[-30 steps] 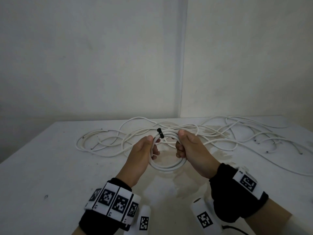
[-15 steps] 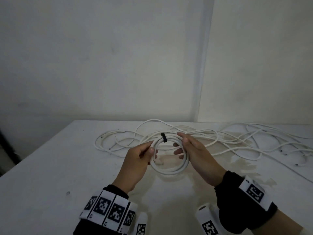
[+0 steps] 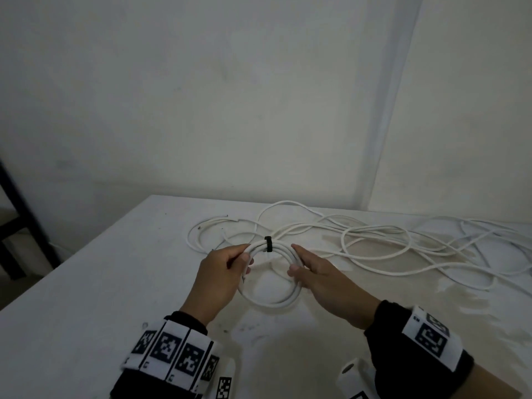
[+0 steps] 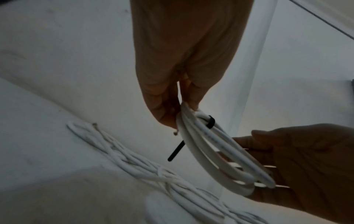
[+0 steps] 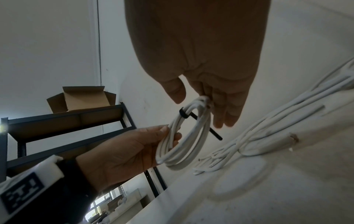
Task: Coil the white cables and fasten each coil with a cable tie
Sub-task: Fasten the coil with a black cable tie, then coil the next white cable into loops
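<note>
A small coil of white cable hangs just above the table, bound at its far side by a black cable tie. The tie's loose tail sticks out under the coil. My left hand pinches the coil's left side between thumb and fingers. My right hand lies along the coil's right side with straight fingers touching the strands and the thumb apart. Behind the coil, several loose white cables lie tangled on the table.
The white table meets a pale wall at the back. Its left edge runs diagonally, with a dark metal shelf beyond it holding an open cardboard box. Loose cables spread over the back right of the table.
My right hand has uncurled from the coil's right side and now lies straight against it. The left hand keeps its hold. The camera has turned left.
</note>
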Demonstrator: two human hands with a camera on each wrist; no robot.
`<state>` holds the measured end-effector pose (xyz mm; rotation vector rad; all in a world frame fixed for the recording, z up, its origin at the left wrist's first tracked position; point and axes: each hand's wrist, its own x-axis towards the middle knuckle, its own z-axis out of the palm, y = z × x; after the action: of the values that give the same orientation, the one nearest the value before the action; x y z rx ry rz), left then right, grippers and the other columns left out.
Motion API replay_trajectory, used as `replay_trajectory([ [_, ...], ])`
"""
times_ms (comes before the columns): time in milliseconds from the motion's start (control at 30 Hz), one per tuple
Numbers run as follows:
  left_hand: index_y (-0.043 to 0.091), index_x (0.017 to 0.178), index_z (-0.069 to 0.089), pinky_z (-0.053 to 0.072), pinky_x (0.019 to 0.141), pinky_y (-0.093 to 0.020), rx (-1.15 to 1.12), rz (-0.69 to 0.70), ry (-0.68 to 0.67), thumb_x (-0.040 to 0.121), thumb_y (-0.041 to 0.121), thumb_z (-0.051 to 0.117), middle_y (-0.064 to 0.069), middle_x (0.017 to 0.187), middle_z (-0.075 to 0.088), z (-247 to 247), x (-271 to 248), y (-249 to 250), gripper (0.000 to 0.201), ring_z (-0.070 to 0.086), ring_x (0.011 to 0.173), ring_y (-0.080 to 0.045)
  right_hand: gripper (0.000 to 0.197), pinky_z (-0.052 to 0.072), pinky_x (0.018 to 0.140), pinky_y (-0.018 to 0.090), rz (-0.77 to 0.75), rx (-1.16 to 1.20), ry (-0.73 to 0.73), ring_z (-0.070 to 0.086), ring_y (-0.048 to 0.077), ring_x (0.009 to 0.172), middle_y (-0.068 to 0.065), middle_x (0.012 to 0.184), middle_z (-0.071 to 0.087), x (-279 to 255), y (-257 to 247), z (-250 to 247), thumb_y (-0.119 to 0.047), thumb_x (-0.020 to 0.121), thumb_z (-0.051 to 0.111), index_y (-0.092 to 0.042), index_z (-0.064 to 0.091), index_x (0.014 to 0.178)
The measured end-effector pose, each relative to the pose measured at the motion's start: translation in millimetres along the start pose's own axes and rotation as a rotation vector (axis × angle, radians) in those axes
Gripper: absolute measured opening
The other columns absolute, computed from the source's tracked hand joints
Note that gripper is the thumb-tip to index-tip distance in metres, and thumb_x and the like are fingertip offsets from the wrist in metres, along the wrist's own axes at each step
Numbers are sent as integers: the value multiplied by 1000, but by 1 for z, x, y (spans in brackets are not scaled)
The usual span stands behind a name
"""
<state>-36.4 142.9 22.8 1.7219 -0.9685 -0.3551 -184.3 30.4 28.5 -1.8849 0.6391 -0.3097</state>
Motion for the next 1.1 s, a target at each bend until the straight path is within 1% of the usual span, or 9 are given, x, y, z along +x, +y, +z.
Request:
replay_trajectory([
  [100,27,92,63,50,75,-24,65,0,-4,94,11,48,2,85,69,-21,7,-7,23,65,79,-16,46,31,112,31,-3,0,-49,42,5,126,-11,139,44,11,-6,7,-33,97,41,-25,33,142],
  [233,17,96,66,48,60,-11,168,-10,70,95,9,45,3,79,67,-58,22,-18,22,63,72,-11,52,32,112,35,34,-27,-38,43,9,126,-8,134,47,27,-11,11,-41,94,43,-26,32,142],
  [367,6,100,67,50,70,-30,310,-14,169,94,7,46,-7,81,67,-105,36,-31,22,64,73,-22,48,33,110,34,50,-64,-7,45,10,125,-9,126,50,41,-11,10,-41,93,43,-24,37,137],
  [433,7,99,67,47,68,-28,381,-16,185,94,6,45,-7,83,66,-124,43,-37,23,64,75,-25,46,36,105,31,70,-71,6,47,11,121,-6,126,52,50,-10,9,-41,93,44,-23,40,135],
  [567,9,98,68,35,60,-10,563,-51,158,94,6,44,-6,83,64,-147,58,-49,24,57,72,-18,41,37,87,25,106,-74,26,55,15,107,-1,122,55,67,-13,11,-40,94,44,-17,47,128],
  [700,6,100,67,37,65,-25,639,-138,111,95,7,42,-11,91,69,-157,72,-66,26,57,80,-22,34,40,79,23,132,-95,22,56,16,106,0,117,57,78,-12,13,-40,93,44,-17,52,117],
  [933,3,95,68,35,71,-26,774,-274,-24,96,12,44,-14,96,68,-176,86,-95,26,62,88,-30,24,34,64,15,122,-202,94,46,-2,74,-10,88,53,96,-1,2,-35,94,47,-16,56,104],
  [1000,3,97,68,36,72,-26,808,-330,-62,96,14,44,-15,101,68,-176,88,-105,27,62,93,-31,22,35,65,15,127,-251,109,48,2,79,-6,96,56,100,4,-2,-32,94,48,-15,57,106],
  [1100,7,121,60,41,88,-28,894,-440,-119,96,16,46,-15,126,59,-174,91,-117,30,55,113,-30,30,36,84,22,163,-311,110,51,13,106,2,119,56,104,13,-8,-27,93,51,-11,56,118],
])
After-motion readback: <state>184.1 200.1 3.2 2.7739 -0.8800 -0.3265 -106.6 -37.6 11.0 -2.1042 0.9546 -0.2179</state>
